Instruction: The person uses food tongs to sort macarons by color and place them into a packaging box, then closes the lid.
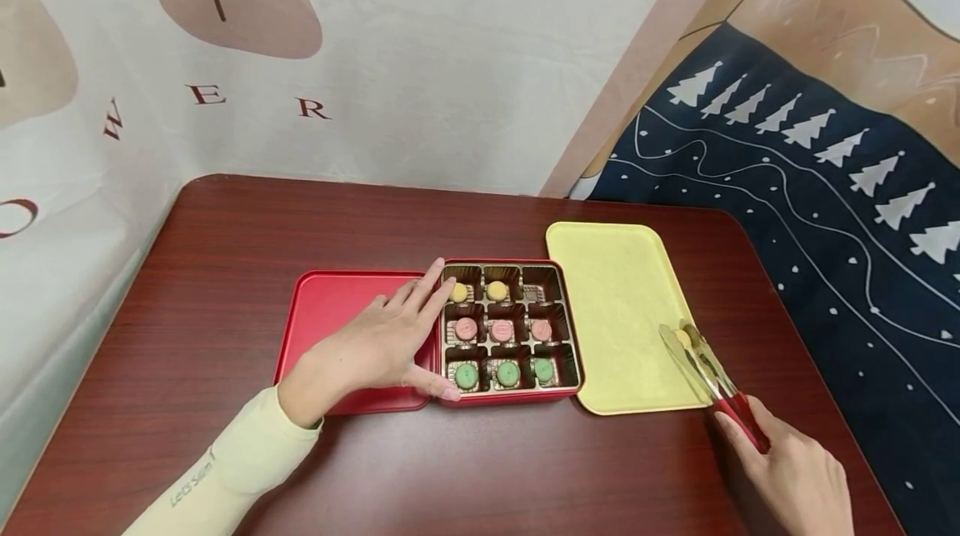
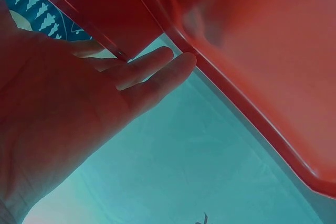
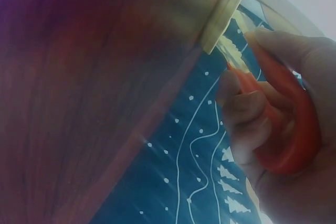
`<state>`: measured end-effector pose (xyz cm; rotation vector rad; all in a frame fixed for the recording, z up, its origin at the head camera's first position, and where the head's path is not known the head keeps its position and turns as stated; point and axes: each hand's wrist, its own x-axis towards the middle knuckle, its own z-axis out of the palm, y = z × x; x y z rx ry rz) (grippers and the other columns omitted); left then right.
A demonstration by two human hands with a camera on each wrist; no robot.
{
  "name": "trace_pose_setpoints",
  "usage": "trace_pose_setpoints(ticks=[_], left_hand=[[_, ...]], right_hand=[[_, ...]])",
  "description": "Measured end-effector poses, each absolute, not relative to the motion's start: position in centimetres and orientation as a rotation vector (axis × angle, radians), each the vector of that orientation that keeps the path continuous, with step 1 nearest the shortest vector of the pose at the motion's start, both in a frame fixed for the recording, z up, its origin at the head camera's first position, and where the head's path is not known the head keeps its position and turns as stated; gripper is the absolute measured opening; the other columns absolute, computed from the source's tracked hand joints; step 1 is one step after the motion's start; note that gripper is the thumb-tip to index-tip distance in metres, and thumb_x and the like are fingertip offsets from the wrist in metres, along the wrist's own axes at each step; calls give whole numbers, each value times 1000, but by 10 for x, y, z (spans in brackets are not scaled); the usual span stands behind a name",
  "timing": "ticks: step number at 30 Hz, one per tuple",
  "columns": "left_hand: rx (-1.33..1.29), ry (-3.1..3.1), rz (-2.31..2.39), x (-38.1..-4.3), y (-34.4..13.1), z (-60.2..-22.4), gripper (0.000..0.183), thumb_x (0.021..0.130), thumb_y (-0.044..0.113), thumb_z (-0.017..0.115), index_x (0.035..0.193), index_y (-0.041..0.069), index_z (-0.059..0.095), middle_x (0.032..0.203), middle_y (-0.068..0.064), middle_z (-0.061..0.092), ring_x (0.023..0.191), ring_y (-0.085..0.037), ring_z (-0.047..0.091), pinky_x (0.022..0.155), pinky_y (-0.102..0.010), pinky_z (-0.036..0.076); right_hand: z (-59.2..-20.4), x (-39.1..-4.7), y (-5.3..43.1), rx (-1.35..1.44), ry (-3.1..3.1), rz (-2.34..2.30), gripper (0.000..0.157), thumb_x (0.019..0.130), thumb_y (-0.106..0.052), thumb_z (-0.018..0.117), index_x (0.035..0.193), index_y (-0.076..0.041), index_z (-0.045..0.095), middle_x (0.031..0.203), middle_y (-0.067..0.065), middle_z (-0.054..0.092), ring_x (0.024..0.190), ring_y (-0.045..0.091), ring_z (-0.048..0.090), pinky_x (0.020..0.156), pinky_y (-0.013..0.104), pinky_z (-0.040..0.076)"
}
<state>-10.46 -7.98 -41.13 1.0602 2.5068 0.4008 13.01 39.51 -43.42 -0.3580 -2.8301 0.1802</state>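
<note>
My left hand (image 1: 378, 344), fingers spread and straight, rests at the left side of a red box (image 1: 510, 397), thumb at its front corner and fingertips near its back corner. Inside, a gold-brown divided insert holds round green pieces (image 1: 507, 373) in front, pink pieces (image 1: 502, 331) in the middle and two yellow pieces (image 1: 497, 292) at the back; the back right compartment shows its bare base. My right hand (image 1: 798, 465) grips the red handles of metal-tipped tongs (image 1: 738, 423). Between the tong tips, above a yellow tray (image 1: 622, 311), is another round yellow piece (image 1: 682, 338).
A red lid or tray (image 1: 337, 319) lies left of the box, partly under my left forearm and hand. The yellow tray adjoins the box on the right. Everything sits on a dark red-brown wooden table (image 1: 450, 469), with printed cloths (image 1: 450, 61) hanging behind it.
</note>
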Motion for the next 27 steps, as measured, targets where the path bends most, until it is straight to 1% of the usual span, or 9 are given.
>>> trace_pose_setpoints(ticks=[3, 5, 8, 13, 18, 23, 27], left_hand=[[1054, 2504, 399, -104, -80, -411, 146, 76, 86, 78, 175, 3, 11, 181, -19, -7, 158, -48, 30, 118, -72, 35], [1053, 2506, 397, -104, -80, -411, 146, 75, 86, 79, 175, 3, 11, 181, -19, -7, 158, -48, 30, 118, -71, 35], [1053, 2509, 393, -105, -80, -411, 145, 75, 85, 79, 175, 3, 12, 181, -19, -6, 157, -48, 31, 118, -71, 35], [1052, 2505, 393, -105, -81, -411, 145, 76, 85, 79, 175, 3, 11, 181, -19, -6, 157, -49, 31, 118, -70, 35], [1053, 2505, 399, -104, -82, -412, 148, 75, 85, 79, 175, 4, 7, 181, -19, -7, 158, -48, 30, 119, -70, 35], [1039, 2501, 420, -104, -82, -412, 151, 74, 86, 78, 175, 5, 0, 182, -17, -8, 159, -48, 28, 119, -71, 33], [1043, 2503, 418, -104, -81, -412, 152, 74, 87, 78, 175, 5, -1, 182, -16, -9, 159, -47, 28, 119, -70, 34]], right_hand=[[-434, 129, 394, -339, -2832, 191, 36, 94, -34, 86, 121, -12, 77, 66, 11, 65, 51, 37, 55, 43, 54, 38], [-434, 129, 393, -331, -2827, 195, 36, 94, -33, 86, 122, -12, 77, 68, 14, 67, 52, 37, 56, 44, 55, 39], [-435, 129, 392, -341, -2825, 201, 36, 95, -33, 86, 123, -12, 78, 68, 14, 67, 52, 36, 56, 44, 53, 39], [-437, 130, 393, -327, -2800, 221, 33, 93, -29, 87, 121, -12, 80, 62, 9, 65, 50, 35, 54, 43, 50, 37], [-439, 129, 396, -301, -2788, 223, 33, 93, -25, 87, 121, -10, 81, 54, 0, 57, 47, 29, 49, 42, 46, 34], [-438, 129, 399, -288, -2787, 236, 32, 93, -24, 87, 121, -10, 82, 54, -2, 56, 48, 28, 48, 43, 46, 34], [-434, 130, 399, -310, -2809, 246, 34, 94, -26, 87, 122, -7, 82, 61, 5, 66, 52, 29, 54, 45, 47, 38]])
